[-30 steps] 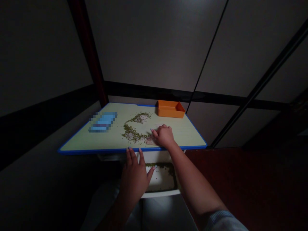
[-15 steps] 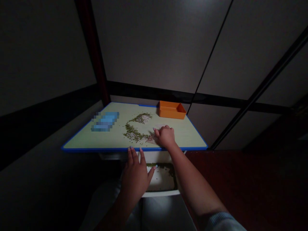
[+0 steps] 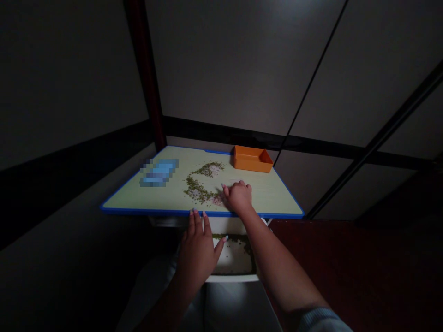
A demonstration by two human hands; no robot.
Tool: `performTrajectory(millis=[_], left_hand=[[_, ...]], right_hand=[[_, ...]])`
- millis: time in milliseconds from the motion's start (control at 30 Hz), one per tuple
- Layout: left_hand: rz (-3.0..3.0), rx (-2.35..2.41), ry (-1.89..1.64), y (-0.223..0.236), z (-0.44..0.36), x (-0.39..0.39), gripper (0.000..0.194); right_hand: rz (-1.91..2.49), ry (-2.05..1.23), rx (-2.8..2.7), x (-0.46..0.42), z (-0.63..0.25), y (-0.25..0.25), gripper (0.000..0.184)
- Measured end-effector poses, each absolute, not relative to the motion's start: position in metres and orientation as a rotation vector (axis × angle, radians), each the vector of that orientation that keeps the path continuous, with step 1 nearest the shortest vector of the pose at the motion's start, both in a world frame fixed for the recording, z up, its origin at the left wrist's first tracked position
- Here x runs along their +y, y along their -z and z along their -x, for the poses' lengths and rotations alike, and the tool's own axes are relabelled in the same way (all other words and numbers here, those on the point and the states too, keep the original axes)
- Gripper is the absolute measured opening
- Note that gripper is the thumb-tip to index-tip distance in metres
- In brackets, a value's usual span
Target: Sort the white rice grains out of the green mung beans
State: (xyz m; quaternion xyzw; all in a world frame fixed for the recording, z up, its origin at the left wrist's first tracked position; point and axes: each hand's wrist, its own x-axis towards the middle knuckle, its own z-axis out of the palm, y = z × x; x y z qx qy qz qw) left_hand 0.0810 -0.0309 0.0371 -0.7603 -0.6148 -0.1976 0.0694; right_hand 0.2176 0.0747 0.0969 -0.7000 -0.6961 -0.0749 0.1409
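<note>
Small green beans lie scattered in a curved band across the pale tabletop, mixed with pinkish-white grains. My right hand rests on the tabletop at the right end of this band, fingers curled down and thumb toward the beans. Anything within its fingers is hidden. My left hand has its fingers spread, with the fingertips at the table's blue front edge. Its thumb reaches over an open white drawer, where more green beans lie along the inner sides.
An orange open box stands at the back right of the table. A blurred blue item lies at the left. Grey panelled walls rise close behind, and a dark red floor shows at right.
The view has shifted slightly, so the table appears farther right. Against the tabletop, my right hand has moved a little left toward the beans. My left hand keeps its spread pose at the edge.
</note>
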Motion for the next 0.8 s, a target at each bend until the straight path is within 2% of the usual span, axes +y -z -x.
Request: performTrajectory(millis=[800], left_hand=[[2.321,-1.912,0.62,-0.039,-0.065,-0.032,0.078]], right_hand=[[1.972,0.199,-2.087,0.078,-0.219,-0.1,0.055]])
